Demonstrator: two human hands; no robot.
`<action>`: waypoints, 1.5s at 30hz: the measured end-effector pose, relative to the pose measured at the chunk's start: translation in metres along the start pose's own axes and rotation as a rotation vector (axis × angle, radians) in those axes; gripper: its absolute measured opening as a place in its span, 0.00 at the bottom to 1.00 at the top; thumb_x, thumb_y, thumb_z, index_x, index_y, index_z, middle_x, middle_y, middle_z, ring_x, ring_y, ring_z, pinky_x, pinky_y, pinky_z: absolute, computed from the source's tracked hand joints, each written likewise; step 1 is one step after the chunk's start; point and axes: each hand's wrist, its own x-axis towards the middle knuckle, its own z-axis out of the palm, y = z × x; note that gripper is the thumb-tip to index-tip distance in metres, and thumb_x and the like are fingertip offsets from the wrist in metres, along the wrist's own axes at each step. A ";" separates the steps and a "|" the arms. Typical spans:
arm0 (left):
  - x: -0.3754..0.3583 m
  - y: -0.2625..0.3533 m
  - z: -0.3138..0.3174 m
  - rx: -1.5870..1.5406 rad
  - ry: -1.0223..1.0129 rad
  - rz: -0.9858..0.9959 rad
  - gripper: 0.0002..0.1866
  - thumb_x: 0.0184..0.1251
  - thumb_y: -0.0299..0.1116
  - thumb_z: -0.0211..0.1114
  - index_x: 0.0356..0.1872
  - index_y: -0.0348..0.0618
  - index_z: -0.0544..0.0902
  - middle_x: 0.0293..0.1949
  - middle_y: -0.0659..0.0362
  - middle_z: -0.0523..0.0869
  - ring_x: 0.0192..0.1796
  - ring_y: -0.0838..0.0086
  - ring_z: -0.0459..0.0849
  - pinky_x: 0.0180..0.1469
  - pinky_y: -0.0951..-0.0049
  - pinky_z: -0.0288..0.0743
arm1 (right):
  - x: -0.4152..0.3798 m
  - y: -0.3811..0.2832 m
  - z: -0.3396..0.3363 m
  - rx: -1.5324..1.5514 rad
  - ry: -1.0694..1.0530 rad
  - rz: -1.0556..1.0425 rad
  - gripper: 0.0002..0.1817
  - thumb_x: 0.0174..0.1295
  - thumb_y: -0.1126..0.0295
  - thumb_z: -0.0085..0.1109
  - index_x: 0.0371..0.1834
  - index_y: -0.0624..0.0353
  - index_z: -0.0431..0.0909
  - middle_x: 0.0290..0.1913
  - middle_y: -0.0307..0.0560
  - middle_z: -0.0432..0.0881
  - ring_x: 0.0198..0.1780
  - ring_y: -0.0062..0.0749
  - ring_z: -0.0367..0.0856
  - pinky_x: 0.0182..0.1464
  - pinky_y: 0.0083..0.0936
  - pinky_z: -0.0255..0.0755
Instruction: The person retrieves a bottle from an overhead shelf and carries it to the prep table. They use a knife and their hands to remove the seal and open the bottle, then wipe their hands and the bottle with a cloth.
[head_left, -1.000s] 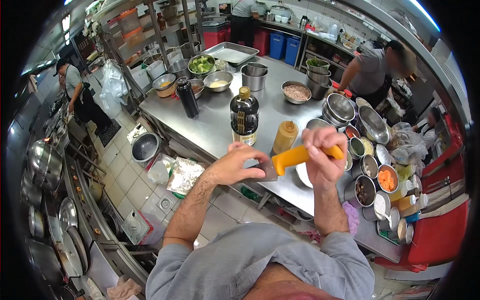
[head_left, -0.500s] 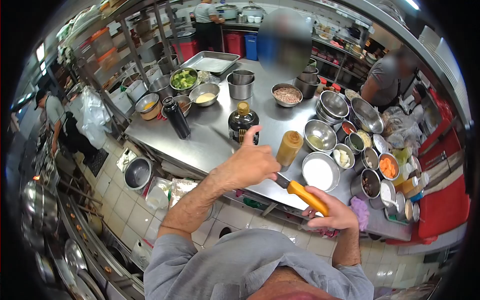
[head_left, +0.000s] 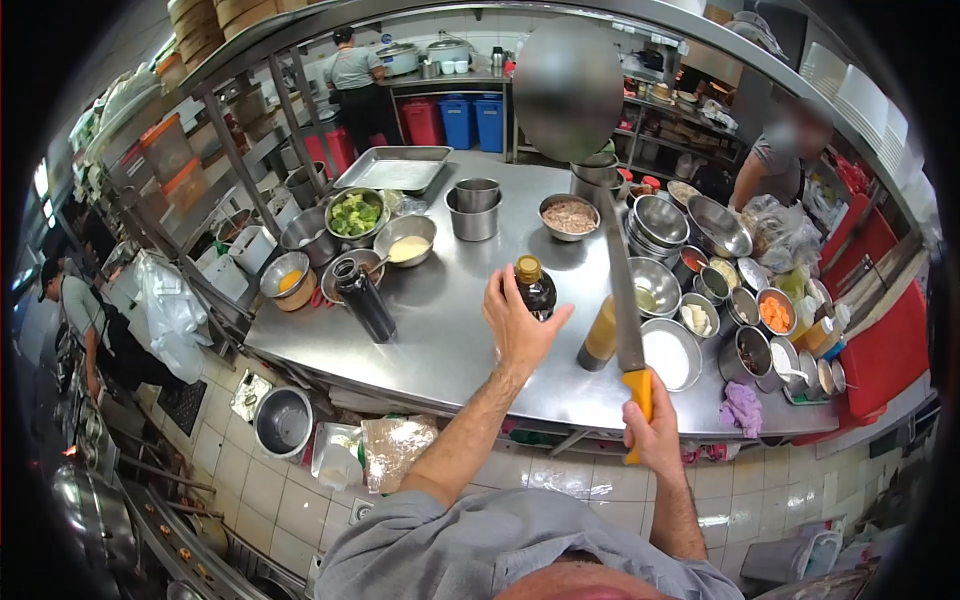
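Observation:
My right hand [head_left: 655,432] is wrapped round the yellow handle of a long knife [head_left: 622,290], whose blade points up and away from me. My left hand [head_left: 522,325] has its fingers spread, right in front of a dark bottle with a gold cap [head_left: 535,285]; it partly hides the bottle, and whether it touches it I cannot tell. Between the hands a brown squeeze bottle [head_left: 600,338] stands on the steel table [head_left: 440,345], partly behind the blade. A bowl of white contents [head_left: 671,355] sits right of the knife.
Left on the table are a black bottle [head_left: 365,302], a bowl of greens [head_left: 354,214] and a metal tray [head_left: 395,168]. Several bowls and a purple cloth [head_left: 741,408] crowd the right side. Co-workers stand at the left, the back and the right [head_left: 775,165].
The knife has swung from pointing left, low near my left hand, to pointing upward. My left hand has come off the knife area and spread open by the dark bottle. The view has shifted.

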 end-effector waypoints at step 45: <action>0.021 -0.004 -0.015 -0.594 -0.667 0.423 0.21 0.37 0.26 0.73 0.40 0.43 0.81 0.44 0.59 0.82 0.57 0.61 0.75 0.61 0.63 0.66 | 0.017 -0.020 -0.015 -0.788 -0.121 -0.528 0.33 0.58 0.75 0.57 0.68 0.52 0.58 0.33 0.49 0.78 0.29 0.37 0.79 0.30 0.30 0.77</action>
